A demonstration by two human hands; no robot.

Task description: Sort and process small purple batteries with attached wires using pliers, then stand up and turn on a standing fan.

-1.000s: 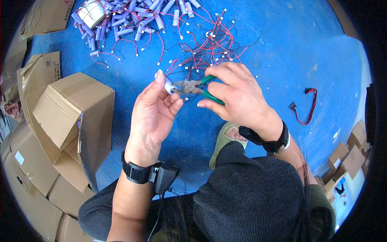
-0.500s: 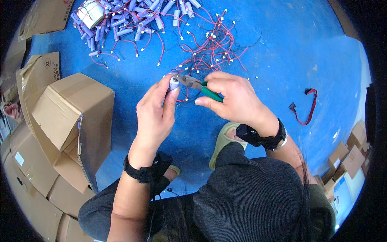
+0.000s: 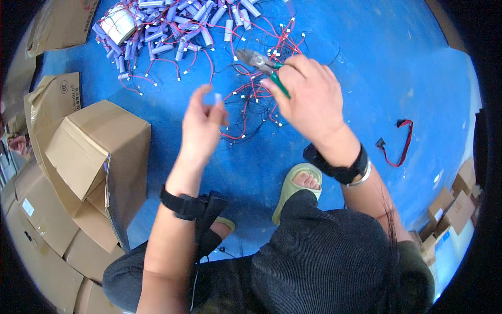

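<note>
My right hand (image 3: 314,97) is closed round the green handles of diagonal cutting pliers (image 3: 257,60). Their metal jaws point up and left over a tangle of red and black wires (image 3: 256,86) with small white connectors. My left hand (image 3: 203,123) is raised left of the wires, its fingers bent and blurred by motion. A small pale spot shows at its fingertips; whether it is something held I cannot make out. Beyond lies a heap of purple cylindrical battery cells (image 3: 162,36), many with wired leads. A blurred purple shape (image 3: 289,7) shows at the top edge.
A white roll (image 3: 118,24) sits among the cells. An open cardboard box (image 3: 123,141) stands at my left, with more cartons (image 3: 44,204) behind it. A red and black strip (image 3: 405,144) lies on the blue floor to the right. Small boxes (image 3: 455,209) are stacked far right.
The cell held in my left hand against the pliers no longer shows there. My hands have moved apart, the pliers upward. A blurred purple shape has appeared at the top edge.
</note>
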